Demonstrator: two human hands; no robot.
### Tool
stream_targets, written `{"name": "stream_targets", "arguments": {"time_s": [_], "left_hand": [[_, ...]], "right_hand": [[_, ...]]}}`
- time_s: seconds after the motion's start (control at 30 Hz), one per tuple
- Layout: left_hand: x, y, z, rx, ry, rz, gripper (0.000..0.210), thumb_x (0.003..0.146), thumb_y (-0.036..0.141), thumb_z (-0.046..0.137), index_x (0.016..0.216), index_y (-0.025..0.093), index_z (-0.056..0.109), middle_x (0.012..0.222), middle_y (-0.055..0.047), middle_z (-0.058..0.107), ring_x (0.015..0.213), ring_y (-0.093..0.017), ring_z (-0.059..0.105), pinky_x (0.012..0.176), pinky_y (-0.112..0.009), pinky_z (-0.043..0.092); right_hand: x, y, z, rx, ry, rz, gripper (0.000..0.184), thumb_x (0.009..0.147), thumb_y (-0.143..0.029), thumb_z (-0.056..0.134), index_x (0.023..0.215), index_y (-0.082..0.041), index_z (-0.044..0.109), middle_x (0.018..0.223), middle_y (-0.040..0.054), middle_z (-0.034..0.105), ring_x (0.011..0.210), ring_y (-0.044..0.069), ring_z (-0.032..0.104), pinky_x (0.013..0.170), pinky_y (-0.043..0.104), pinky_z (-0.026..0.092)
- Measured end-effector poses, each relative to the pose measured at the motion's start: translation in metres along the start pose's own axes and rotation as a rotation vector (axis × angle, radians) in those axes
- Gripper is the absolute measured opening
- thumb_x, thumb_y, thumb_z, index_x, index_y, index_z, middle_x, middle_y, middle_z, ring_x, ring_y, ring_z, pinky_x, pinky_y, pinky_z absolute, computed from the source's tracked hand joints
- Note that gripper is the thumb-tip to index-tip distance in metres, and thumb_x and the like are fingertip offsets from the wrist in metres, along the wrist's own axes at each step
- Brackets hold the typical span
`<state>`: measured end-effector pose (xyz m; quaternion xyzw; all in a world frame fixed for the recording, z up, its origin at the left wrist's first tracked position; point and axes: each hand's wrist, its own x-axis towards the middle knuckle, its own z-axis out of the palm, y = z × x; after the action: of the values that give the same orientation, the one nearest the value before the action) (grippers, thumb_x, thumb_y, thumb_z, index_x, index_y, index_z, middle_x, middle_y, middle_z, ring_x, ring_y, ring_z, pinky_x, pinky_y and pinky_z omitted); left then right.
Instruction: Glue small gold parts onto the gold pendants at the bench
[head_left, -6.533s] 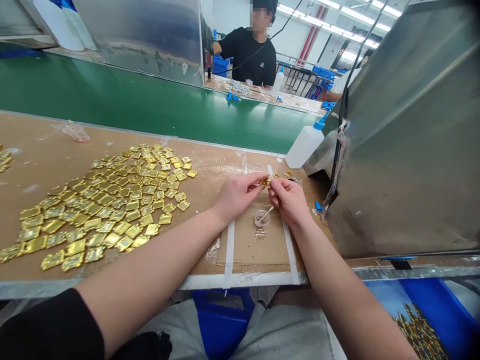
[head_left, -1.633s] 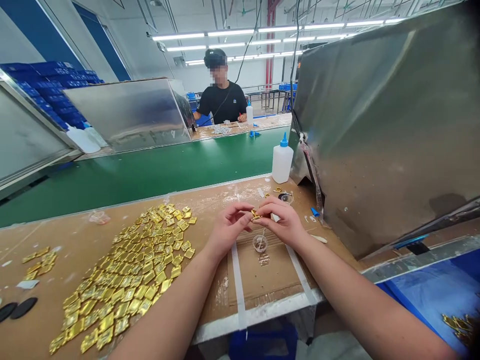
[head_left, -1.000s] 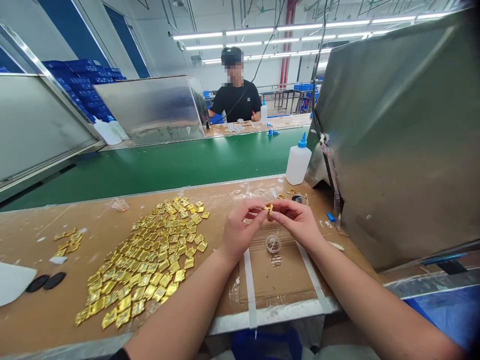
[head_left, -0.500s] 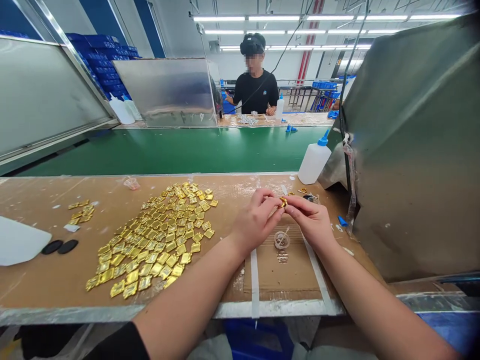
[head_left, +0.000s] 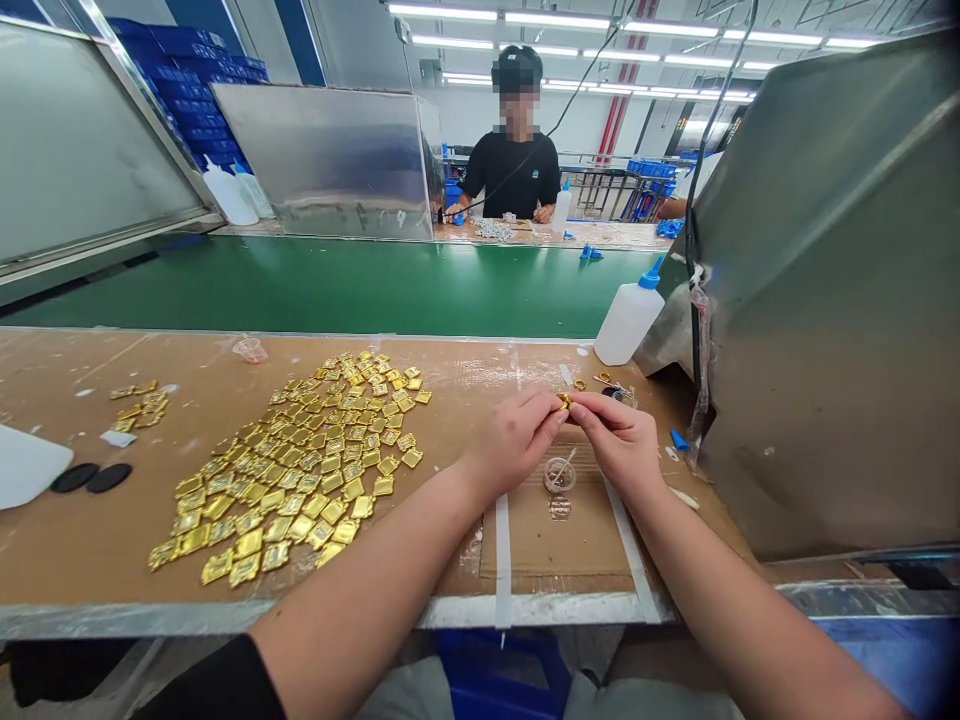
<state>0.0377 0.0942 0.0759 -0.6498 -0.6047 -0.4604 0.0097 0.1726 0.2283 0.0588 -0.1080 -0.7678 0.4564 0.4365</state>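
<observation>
Head view: at the bottom centre of the frame, a blue plastic object (head_left: 502, 672) is partly covered by the edge of the table (head_left: 450, 390). Just above, a cardboard sheet (head_left: 585, 550) is crossed by white tape strips (head_left: 503, 560) at both sides, and a small clear cup (head_left: 556, 482) with a swab leaning in it is placed on the sheet. Right of the frame's centre, above the cup, a small gold piece (head_left: 564, 401) is pinched between the fingertips of the left hand (head_left: 517, 440) and the right hand (head_left: 624, 440); its shape is mostly hidden. Left of centre, many flat gold pieces (head_left: 309, 463) are spread over the table. Beyond the hands, right of centre, a white bottle (head_left: 628, 325) is topped by a blue nozzle. Farther off, a green surface (head_left: 337, 290) is stretched across the frame, and at upper centre a person in a black shirt (head_left: 517, 175) is seen.
</observation>
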Motion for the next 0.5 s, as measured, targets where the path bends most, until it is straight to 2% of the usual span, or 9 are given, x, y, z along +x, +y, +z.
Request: {"name": "stream_targets", "arguments": {"time_s": [0.3, 0.5], "left_hand": [[-0.0017, -0.0022, 0.0012, -0.058, -0.003, -0.016, 0.022, 0.11, 0.027, 0.046, 0.099, 0.02, 0.064, 0.095, -0.005, 0.068, 0.093, -0.018, 0.063, 0.085, -0.033, 0.049], [-0.0022, -0.0039, 0.0021, -0.055, -0.002, -0.029, 0.02, 0.109, 0.027, 0.048, 0.1, 0.02, 0.065, 0.095, -0.004, 0.068, 0.092, -0.017, 0.063, 0.085, -0.031, 0.049]], "right_hand": [[-0.0005, -0.002, 0.0033, 0.073, -0.005, 0.073, 0.022, 0.092, -0.043, 0.076, 0.1, -0.025, 0.086, 0.092, 0.0046, 0.085, 0.079, 0.021, 0.08, 0.076, 0.035, 0.069], [-0.0008, -0.0002, 0.0067, 0.206, -0.017, 0.192, 0.03, 0.088, -0.05, 0.08, 0.098, -0.022, 0.085, 0.095, 0.0057, 0.085, 0.084, 0.023, 0.081, 0.083, 0.041, 0.071]]}}
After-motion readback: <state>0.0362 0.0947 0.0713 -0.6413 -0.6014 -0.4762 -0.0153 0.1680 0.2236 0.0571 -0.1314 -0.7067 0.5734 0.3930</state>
